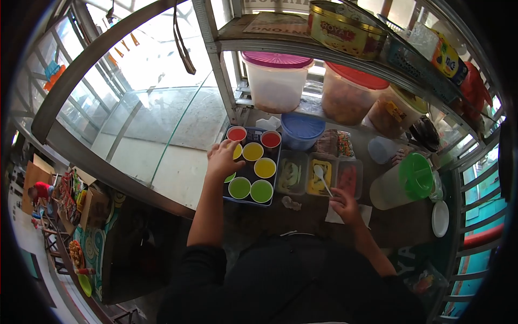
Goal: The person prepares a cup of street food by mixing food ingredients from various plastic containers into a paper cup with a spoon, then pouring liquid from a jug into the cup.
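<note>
My left hand (221, 161) reaches over the left side of a blue tray (245, 202), its fingers apart and curved around a cup of yellow (237, 152) that it partly covers. Whether it touches that cup is hard to make out. In the tray stand several cups: red (271, 139) at the back, yellow (253, 153) in the middle, green (239, 188) in front. My right hand (345, 207) is closed on the handle of a white spoon (321, 175). The spoon's bowl is over a clear container with yellow contents (315, 187). Beside it are containers with pale green (292, 174) and red contents (348, 179).
Behind stand a blue-lidded tub (303, 129), a bag of colored sprinkles (344, 144) and large lidded tubs (278, 81). A green-lidded pitcher (402, 183) is at right. Overhead, a shelf (270, 46) carries a gold tin (345, 31). A white napkin (364, 214) lies under my right hand.
</note>
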### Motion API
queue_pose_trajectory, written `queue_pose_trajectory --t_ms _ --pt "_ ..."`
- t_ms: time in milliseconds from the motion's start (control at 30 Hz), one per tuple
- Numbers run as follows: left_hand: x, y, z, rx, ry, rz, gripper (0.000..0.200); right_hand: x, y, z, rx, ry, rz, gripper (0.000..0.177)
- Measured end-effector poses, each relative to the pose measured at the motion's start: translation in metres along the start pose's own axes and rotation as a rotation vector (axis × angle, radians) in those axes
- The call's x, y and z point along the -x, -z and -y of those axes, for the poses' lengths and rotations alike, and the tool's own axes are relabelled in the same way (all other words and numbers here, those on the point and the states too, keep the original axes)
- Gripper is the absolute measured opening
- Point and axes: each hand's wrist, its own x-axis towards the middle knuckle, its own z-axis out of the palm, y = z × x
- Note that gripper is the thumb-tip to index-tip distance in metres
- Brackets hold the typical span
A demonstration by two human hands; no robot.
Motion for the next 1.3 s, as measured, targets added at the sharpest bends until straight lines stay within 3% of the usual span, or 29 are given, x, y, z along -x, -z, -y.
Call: queue_pose_trajectory --t_ms 100,233,367,567,733,833,933,1033,1133,1233,1300 --pt "0.035 0.007 -0.016 0.183 0.035 -0.178 0.063 0.031 0.029 -0.032 -0.049 -0.08 -0.112 0.048" --pt "0.074 -0.007 -0.041 0.365 -0.081 -0.372 0.043 0.058 0.045 -0.072 -0.13 -0.195 -0.157 0.044" --pt "0.096 -0.024 -0.052 0.537 -0.162 -0.308 0.04 0.078 0.059 -0.101 -0.034 -0.257 -0.211 0.038" --pt "0.108 -0.033 -0.072 0.58 -0.088 -0.294 0.031 0.076 0.106 -0.086 0.025 -0.101 -0.381 0.027" --pt "0.116 -0.06 -0.136 0.671 -0.166 -0.238 0.022 0.078 0.18 -0.059 0.21 0.031 -0.67 0.031" --pt "0.115 -0.071 -0.181 0.72 -0.192 -0.188 0.019 0.088 0.234 -0.084 0.186 -0.01 -0.684 0.034" --pt "0.119 -0.078 -0.226 0.783 -0.181 -0.187 0.019 0.105 0.292 -0.096 0.12 -0.1 -0.83 0.034" --pt "0.125 -0.081 -0.267 0.767 -0.204 -0.166 0.019 0.095 0.362 -0.098 0.596 0.246 -1.038 0.029" --pt "0.132 -0.098 -0.303 0.71 -0.231 -0.121 0.018 0.087 0.39 -0.036 0.775 0.471 -0.953 0.017" --pt "0.144 -0.122 -0.348 0.789 -0.246 -0.114 0.018 0.072 0.439 -0.032 1.186 0.294 -0.446 0.015" --pt "0.153 -0.136 -0.365 0.853 -0.231 -0.121 0.018 0.066 0.453 -0.025 1.092 0.198 -0.296 0.019"
